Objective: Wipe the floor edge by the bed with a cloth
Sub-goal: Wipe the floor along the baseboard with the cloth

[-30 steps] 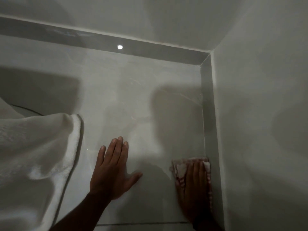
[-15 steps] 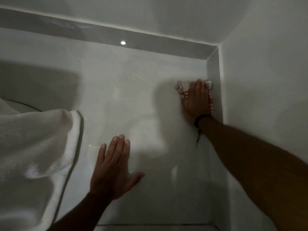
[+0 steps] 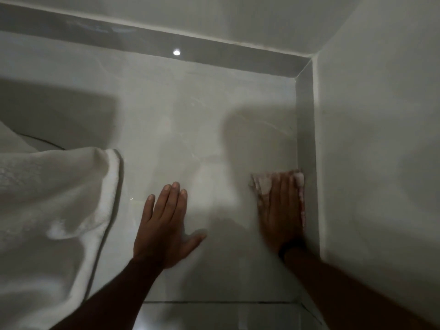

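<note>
My right hand lies flat on a pale pink-and-white cloth, pressing it onto the glossy grey floor tile right beside the skirting strip of the right wall. Only the cloth's front corners and right edge show past my fingers. My left hand rests palm down on the tile with fingers spread, holding nothing. The white bed cover hangs down at the left, a short gap from my left hand.
Two walls meet in a corner at the upper right, each with a grey skirting strip. A ceiling light reflects as a bright dot on the far skirting. A tile joint runs across near the bottom.
My right hand pushed the cloth along the right wall toward the corner, then drew it back toward me to mid-tile. My left hand has stayed put.
</note>
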